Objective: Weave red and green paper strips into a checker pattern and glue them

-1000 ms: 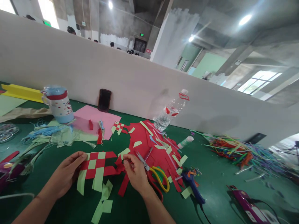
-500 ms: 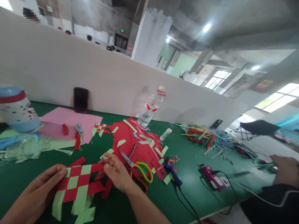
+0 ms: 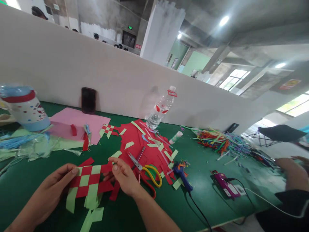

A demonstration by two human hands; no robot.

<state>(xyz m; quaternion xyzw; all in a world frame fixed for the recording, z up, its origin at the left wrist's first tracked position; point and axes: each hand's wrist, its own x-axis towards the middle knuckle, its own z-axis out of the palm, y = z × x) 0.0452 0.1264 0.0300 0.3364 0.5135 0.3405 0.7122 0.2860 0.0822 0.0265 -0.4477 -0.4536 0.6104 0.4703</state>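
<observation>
A red and light green checkered paper weave (image 3: 88, 182) is held above the green table, its loose strip ends hanging down and pointing right. My left hand (image 3: 56, 180) pinches its upper left corner between thumb and fingers. At the upper right, my right hand (image 3: 124, 175) has its thumb and fingers closed on a red strip end of the weave. Just right of that hand, yellow and red handled scissors (image 3: 145, 169) lie on a pile of red paper (image 3: 131, 138) with scattered green strips. A smaller checkered weave (image 3: 107, 130) rests behind.
A blue glue gun (image 3: 183, 177), glue stick (image 3: 176, 137) and water bottle (image 3: 161, 109) stand or lie to the right. Farther right are a purple device (image 3: 225, 185), colorful strips (image 3: 217, 141) and another person's arm (image 3: 293, 174). At left: a cup (image 3: 27, 109), phone (image 3: 88, 100), pink paper (image 3: 67, 119).
The view has shifted, so most things appear a little farther right. Both hands keep their hold on the weave. The other person's hand at the right edge has changed its pose slightly.
</observation>
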